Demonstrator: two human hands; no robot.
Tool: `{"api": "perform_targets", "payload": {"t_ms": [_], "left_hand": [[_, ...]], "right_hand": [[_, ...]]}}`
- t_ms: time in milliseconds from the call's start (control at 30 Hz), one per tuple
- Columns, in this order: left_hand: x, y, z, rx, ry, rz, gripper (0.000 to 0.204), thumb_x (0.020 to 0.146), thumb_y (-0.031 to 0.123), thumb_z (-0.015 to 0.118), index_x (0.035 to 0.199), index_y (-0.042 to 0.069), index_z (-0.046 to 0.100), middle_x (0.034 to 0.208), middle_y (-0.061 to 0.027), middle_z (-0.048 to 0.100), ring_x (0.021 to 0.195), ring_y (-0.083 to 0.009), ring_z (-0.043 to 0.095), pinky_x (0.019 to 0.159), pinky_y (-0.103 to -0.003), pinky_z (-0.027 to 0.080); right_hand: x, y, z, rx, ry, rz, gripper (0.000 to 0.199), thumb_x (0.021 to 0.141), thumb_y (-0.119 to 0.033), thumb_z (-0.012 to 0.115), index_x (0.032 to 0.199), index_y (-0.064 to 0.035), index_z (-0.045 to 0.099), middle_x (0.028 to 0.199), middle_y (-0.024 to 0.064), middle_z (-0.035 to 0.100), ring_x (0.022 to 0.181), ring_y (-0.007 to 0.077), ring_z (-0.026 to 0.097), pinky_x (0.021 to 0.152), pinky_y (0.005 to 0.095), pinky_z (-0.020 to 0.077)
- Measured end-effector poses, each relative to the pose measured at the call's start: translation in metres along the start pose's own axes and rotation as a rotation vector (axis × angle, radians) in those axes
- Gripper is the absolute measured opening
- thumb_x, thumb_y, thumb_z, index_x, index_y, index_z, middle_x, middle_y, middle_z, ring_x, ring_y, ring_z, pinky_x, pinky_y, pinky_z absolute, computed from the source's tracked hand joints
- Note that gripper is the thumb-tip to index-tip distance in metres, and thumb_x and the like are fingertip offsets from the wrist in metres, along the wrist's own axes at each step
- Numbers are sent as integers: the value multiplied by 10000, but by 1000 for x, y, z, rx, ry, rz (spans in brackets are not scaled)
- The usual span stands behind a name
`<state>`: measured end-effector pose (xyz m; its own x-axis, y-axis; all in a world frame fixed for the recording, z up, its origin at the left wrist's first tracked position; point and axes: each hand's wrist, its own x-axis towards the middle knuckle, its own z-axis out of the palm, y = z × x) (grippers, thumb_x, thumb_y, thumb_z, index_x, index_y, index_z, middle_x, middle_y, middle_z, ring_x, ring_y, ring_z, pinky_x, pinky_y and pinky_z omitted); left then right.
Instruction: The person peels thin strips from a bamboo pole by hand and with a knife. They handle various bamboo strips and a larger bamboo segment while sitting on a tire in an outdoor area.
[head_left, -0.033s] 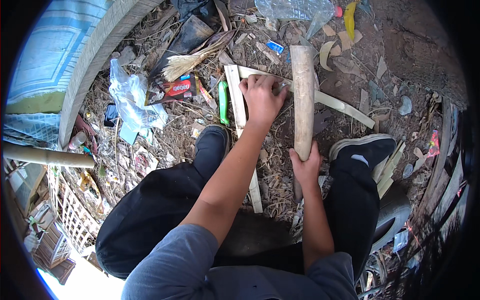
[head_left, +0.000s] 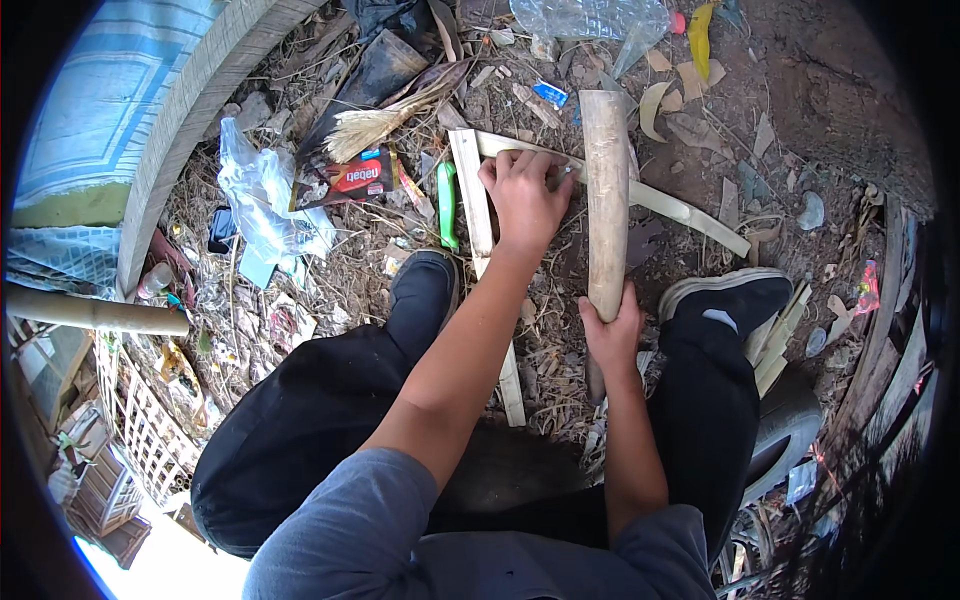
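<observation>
My right hand (head_left: 612, 330) is wrapped round the lower end of a thick, pale wooden stick (head_left: 606, 190), which points away from me. Beneath the stick a thin wooden strip (head_left: 690, 212) runs across the ground, slanting down to the right. My left hand (head_left: 528, 195) curls over this strip, left of the stick, its fingers bent. A tiny shiny thing shows by its thumb, too small to name. A second strip (head_left: 470, 185) lies lengthwise beside my left hand and meets the first at a corner. Left of it rests a bright green handle (head_left: 447, 205).
Dry litter covers the soil between my shoes. To the left lie a clear plastic bag (head_left: 265, 185), a dark snack wrapper (head_left: 350, 180) and a straw bundle (head_left: 385, 120). A clear plastic bottle (head_left: 595, 18) lies at the far side. A tyre (head_left: 785, 435) sits by my right leg.
</observation>
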<state>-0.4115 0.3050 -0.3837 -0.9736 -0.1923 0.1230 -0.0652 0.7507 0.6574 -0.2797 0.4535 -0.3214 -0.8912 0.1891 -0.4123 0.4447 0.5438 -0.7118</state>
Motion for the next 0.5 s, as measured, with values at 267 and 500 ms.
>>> {"api": "perform_targets", "payload": {"t_ms": [267,500], "left_hand": [[-12,9,10,14,44,-103,191,716,207,809,852,121,706,873,-35,650,947,-274,536,934,-468,306],[-16,-3,14,-17,135,-4,222,715,223,830,870,130,701,861,-3,652,916,-242,549,904,-415,310]], "right_hand": [[3,1,1,17,-25,-21,390,775,-161,773,1057,-5,554,878,229,694,853,406,709,707,446,549],[2,4,3,53,20,-11,338,795,-124,769,1032,4,564,828,149,680,749,257,693,695,371,530]]}}
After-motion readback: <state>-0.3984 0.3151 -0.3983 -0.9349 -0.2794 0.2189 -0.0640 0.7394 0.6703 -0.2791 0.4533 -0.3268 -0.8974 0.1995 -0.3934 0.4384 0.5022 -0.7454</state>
